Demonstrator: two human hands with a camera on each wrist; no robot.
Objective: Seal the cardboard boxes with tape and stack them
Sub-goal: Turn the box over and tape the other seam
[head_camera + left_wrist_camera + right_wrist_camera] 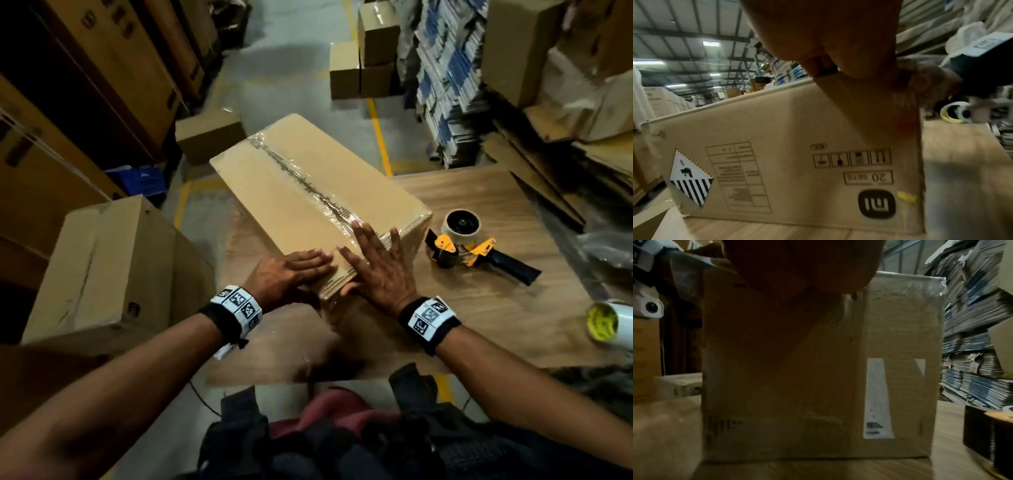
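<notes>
Both the left hand (291, 274) and right hand (376, 270) lie spread flat, pressing clear tape (308, 185) onto the brown cardboard box (274, 192); firm outward strokes over the near edge should bond it.

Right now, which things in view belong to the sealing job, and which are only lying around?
Belong to the job:
- taped cardboard box, under both flat hands: left hand, right hand
- tape dispenser on the table
- spare tape roll

Lying about:
- flattened cardboard sheets
- blue crate
</notes>
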